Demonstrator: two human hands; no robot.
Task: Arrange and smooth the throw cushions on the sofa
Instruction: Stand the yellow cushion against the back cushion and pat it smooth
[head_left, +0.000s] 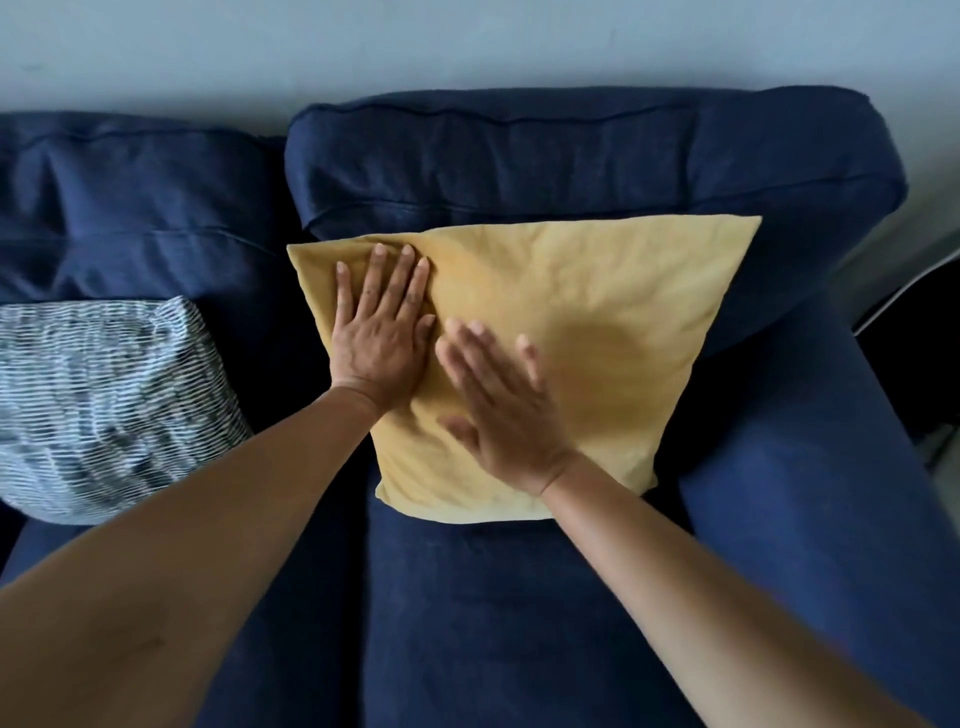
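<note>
Two cushions sit on our blue sofa (519, 597): the yellow cushion (613, 322) leans against the right-hand back cushion (571, 161), beside the armrest (789, 493), and the striped cushion (104, 405) rests well apart on the left seat. Both our palms lie flat on the yellow one. Our left hand (382, 332) presses near its upper left corner with fingers spread and released, grasping nothing; our right hand (498, 405) is open too, laid across the lower middle, and its blurred outline suggests it is sweeping over the fabric. We judge the step in hand to be smoothing the cover. To do it well, we should keep the left palm as an anchor so the cushion does not slide or tip off the backrest, and run the right palm outward from the centre toward the right edge and the lower corner, where a shallow dent and soft creases show. Light, even pressure suits a loose cover like this; pushing hard would only sink the filling and leave a new hollow. We should finish strokes at the seams so that slack is carried off the face, then square the corners. The striped cushion looks rumpled and probably wants the same care afterwards.
</note>
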